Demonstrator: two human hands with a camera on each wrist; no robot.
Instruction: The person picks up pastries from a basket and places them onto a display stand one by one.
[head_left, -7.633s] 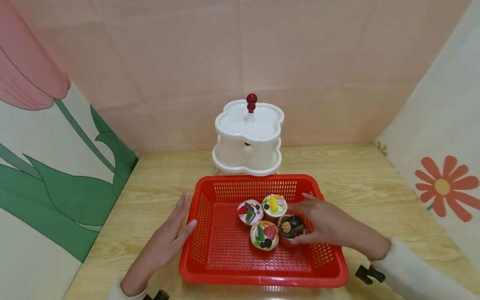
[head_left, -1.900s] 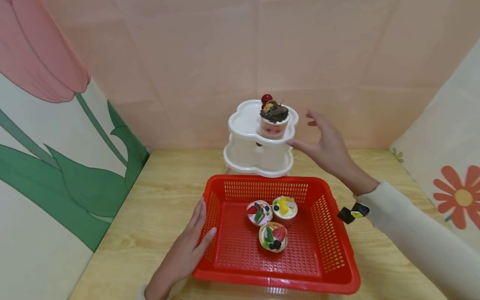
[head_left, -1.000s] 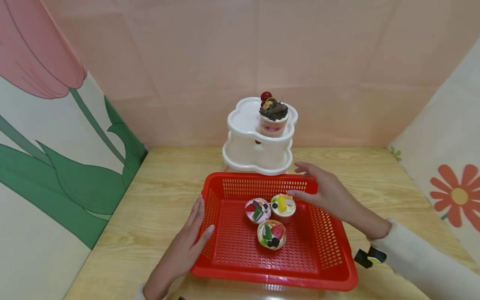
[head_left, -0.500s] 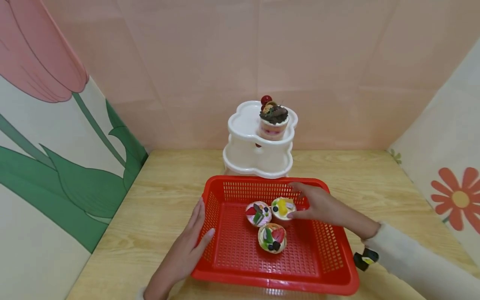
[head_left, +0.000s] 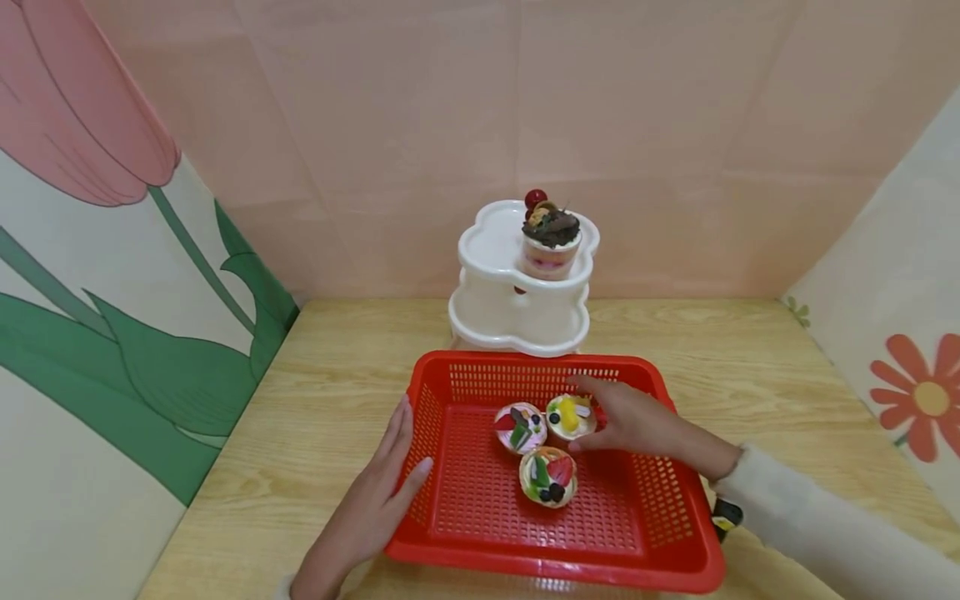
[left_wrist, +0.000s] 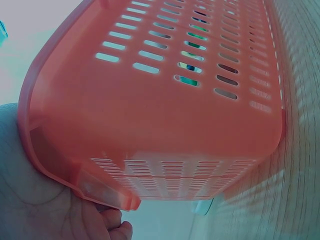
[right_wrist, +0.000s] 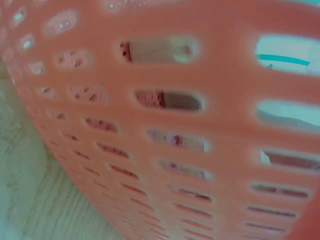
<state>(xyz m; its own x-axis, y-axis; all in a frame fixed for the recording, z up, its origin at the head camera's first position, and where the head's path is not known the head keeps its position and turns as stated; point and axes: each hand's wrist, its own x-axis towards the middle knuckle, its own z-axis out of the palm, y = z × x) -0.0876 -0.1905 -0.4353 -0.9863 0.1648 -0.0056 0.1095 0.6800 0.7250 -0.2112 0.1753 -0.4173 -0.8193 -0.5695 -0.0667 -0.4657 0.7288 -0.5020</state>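
Note:
A red plastic basket (head_left: 450, 517) holds three small fruit-topped dessert cups. My right hand (head_left: 637, 421) reaches inside, its thumb and fingers around the yellow-topped dessert cup (head_left: 570, 418), which sits on the basket floor. Left of it is a pink-creamed dessert cup (head_left: 519, 429); in front stands one with strawberry and kiwi (head_left: 548, 477). My left hand (head_left: 367, 492) rests along the basket's left rim with its fingers straight. In the left wrist view, the left hand (left_wrist: 55, 210) touches the basket rim. The basket wall (right_wrist: 225, 120) hides the right hand in the right wrist view.
Behind the basket rises a white tiered stand (head_left: 487, 250) with a red ball knob (head_left: 536, 198). On its top tier, at the right, sits a chocolate-topped dessert cup (head_left: 551, 237). A wooden table (head_left: 720, 333) carries everything; flower-printed panels (head_left: 862, 358) border both sides.
The chocolate-topped dessert cup went from the basket to the stand's top tier. My right hand then left it and came down around the yellow-topped cup. The left hand moved onto the basket's rim.

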